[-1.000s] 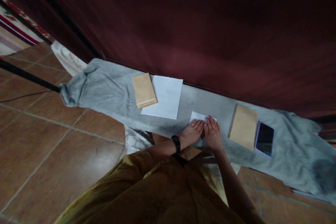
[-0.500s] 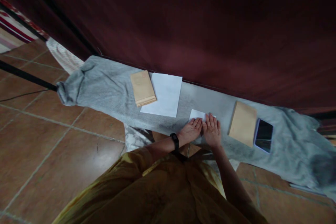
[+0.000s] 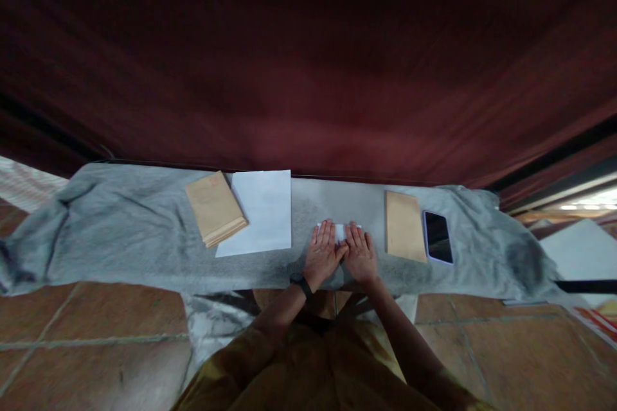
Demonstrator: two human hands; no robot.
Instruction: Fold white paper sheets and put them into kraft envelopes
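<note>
A small folded piece of white paper (image 3: 340,233) lies on the grey cloth in front of me, mostly hidden under my fingers. My left hand (image 3: 322,255), with a black band at its wrist, presses flat on the paper's left part, fingers stretched out. On the right part rests my right hand (image 3: 361,258), also flat and open. The two thumbs meet or nearly meet between them.
The narrow bench wears a grey cloth (image 3: 130,237). To the left, a stack of brown envelopes (image 3: 216,209) overlaps larger white paper (image 3: 265,212). At right lie a brown envelope (image 3: 405,226) and a phone (image 3: 438,237). A dark red curtain (image 3: 308,77) hangs behind.
My view has turned right and levelled out. Both hands still lie on the folded paper; the left one now points more straight ahead and covers more of its left part.
</note>
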